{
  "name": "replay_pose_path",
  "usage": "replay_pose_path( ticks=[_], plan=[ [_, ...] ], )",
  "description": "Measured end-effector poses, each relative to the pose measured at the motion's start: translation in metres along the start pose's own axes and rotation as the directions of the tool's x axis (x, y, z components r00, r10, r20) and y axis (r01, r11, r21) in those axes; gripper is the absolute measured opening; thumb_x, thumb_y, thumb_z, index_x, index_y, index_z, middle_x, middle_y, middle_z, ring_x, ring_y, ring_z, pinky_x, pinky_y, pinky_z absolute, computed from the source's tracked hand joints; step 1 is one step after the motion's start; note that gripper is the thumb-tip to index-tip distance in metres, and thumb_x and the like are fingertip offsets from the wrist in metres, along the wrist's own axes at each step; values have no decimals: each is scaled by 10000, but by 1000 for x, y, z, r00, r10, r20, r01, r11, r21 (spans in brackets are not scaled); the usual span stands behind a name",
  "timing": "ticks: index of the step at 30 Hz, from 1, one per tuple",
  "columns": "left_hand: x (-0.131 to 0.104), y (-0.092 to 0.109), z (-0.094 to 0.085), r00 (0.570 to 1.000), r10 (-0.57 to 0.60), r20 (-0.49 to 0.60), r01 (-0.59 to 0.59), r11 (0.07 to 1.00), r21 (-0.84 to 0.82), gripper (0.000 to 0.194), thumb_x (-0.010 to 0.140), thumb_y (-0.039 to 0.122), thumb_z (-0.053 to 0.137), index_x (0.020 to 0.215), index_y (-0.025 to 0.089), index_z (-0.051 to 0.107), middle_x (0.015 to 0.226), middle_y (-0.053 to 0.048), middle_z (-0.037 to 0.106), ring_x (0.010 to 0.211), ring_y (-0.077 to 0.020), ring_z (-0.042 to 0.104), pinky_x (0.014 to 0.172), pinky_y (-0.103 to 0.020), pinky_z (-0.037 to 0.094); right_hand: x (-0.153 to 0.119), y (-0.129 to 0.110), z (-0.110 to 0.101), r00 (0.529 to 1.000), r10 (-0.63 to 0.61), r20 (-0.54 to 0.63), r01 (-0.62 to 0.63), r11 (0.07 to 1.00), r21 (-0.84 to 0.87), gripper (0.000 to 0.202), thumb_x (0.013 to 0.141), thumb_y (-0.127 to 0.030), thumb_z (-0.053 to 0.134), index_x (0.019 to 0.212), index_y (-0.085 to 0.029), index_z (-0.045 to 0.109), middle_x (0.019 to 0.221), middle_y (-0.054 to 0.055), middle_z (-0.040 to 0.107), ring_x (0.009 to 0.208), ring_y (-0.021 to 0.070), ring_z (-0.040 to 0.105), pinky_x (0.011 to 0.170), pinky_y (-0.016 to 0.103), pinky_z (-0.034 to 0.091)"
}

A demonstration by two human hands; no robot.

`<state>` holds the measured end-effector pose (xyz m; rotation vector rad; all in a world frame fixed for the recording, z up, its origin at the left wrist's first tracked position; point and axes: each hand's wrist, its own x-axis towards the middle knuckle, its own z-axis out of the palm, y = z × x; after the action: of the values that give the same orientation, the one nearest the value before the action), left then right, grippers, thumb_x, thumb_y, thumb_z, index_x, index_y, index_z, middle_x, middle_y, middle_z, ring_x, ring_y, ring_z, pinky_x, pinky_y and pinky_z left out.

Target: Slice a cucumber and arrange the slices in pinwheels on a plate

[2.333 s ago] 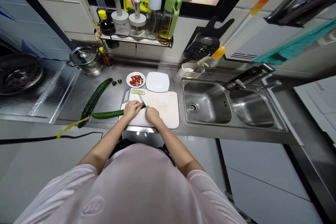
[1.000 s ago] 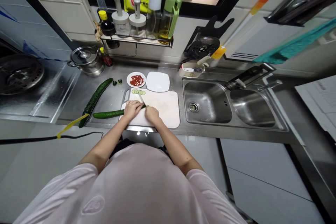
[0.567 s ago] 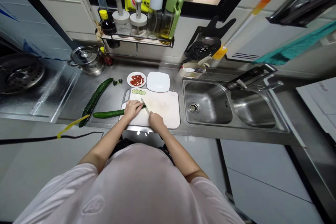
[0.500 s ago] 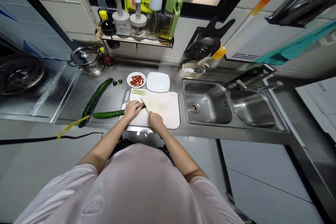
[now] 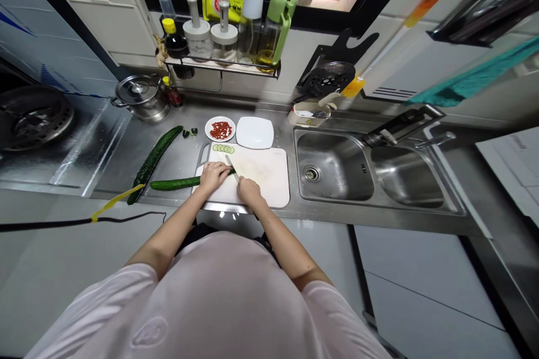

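My left hand (image 5: 214,175) is closed over a cucumber (image 5: 174,183) that lies across the left part of the white cutting board (image 5: 265,185). The cucumber's cut end shows just past my fingers. My right hand (image 5: 249,190) grips a knife (image 5: 232,166), its blade angled up and left beside that end; the handle is hidden in my fist. Several round cucumber slices (image 5: 223,148) form a row along the board's upper left edge. A second, whole cucumber (image 5: 155,161) rests on the steel counter to the left, near two small cut-off ends (image 5: 189,132).
Behind the board stand a plate of chopped red pieces (image 5: 220,129) and a white square plate (image 5: 255,132). A lidded pot (image 5: 140,96) is at the back left. The double sink (image 5: 334,165) lies to the right. A seasoning shelf (image 5: 223,66) overhangs the counter's back.
The whole view has shifted very slightly. Both hands, the knife and the cucumber stay in nearly the same places on the board.
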<state>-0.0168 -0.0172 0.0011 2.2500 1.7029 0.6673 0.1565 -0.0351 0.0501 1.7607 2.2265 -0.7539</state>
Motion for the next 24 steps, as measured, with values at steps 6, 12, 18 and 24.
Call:
replay_pose_path(
  ticks=[6, 12, 18, 24],
  plan=[
    [1, 1, -2, 1000, -5, 14, 5, 1000, 0, 275, 936, 375, 463, 1011, 277, 709, 1004, -40, 691, 950, -196, 594, 905, -390, 334, -11, 7, 8, 1000, -5, 9, 5, 1000, -18, 264, 927, -159, 357, 1121, -144, 536, 1014, 152, 676, 950, 242, 651, 771, 325, 469],
    [1, 1, -2, 1000, -8, 21, 8, 1000, 0, 273, 935, 375, 465, 1017, 282, 708, 1016, -39, 692, 963, -201, 591, 913, -393, 333, -3, 3, 5, 1000, -9, 17, 9, 1000, -15, 272, 911, -132, 366, 1120, -141, 540, 1041, 148, 674, 979, 243, 643, 786, 323, 466],
    [1, 2, -2, 1000, -18, 22, 18, 1000, 1, 264, 929, 370, 476, 1012, 280, 710, 1017, -42, 694, 968, -202, 591, 908, -392, 335, 3, -2, 0, 1000, -9, 21, 9, 1000, -12, 284, 895, -114, 378, 1124, -143, 543, 1054, 141, 673, 983, 239, 642, 785, 318, 465],
    [1, 3, -3, 999, -24, 29, 24, 1000, 6, 277, 933, 383, 467, 1011, 276, 711, 1019, -42, 694, 965, -201, 592, 909, -391, 335, -6, 2, 3, 999, 3, 36, -3, 1000, -16, 279, 915, -136, 366, 1136, -136, 536, 1041, 163, 671, 978, 237, 645, 787, 318, 463]
  ],
)
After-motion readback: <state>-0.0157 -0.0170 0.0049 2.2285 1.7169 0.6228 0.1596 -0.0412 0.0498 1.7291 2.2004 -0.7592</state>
